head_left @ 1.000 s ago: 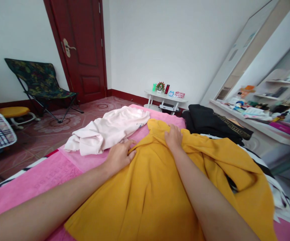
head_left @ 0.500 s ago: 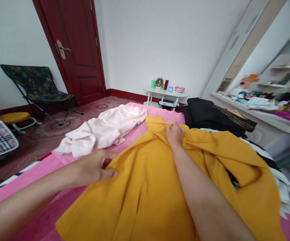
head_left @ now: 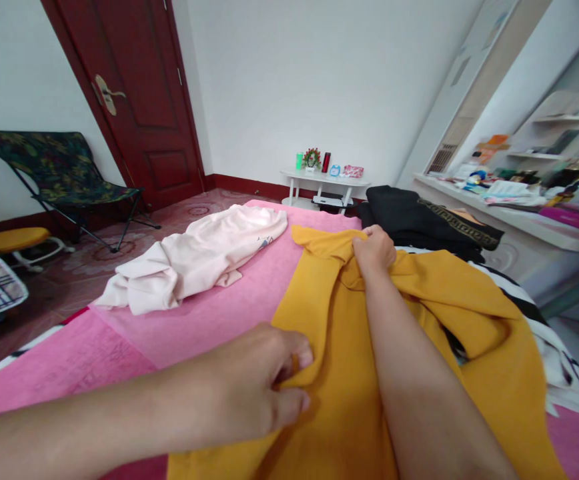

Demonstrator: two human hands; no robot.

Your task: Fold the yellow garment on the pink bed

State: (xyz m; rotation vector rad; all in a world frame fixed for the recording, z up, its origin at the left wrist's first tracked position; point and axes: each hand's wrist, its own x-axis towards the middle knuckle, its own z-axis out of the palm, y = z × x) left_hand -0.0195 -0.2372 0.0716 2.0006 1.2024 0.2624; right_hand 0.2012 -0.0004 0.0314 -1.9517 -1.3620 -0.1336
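A mustard-yellow top lies spread over the pink bed cover, its left edge turned inward in a long fold. My left hand pinches that folded edge at the lower middle, thumb below and fingers above. Farther up, my right hand has its fingers closed on the fabric near the top's upper end. Wrinkled cloth, perhaps a sleeve, spreads to the right of my right forearm. On the left, a pale pink garment with a small dark print lies apart from the yellow one.
Folded black clothes sit at the bed's far right, beside a cluttered white counter. A camouflage folding chair and a yellow-topped stool stand left, near the red door. A small white table holds several items.
My left hand has moved right, carrying the top's left edge inward over itself and uncovering more pink bed cover. My right hand has shifted slightly right, still gripping the upper end.
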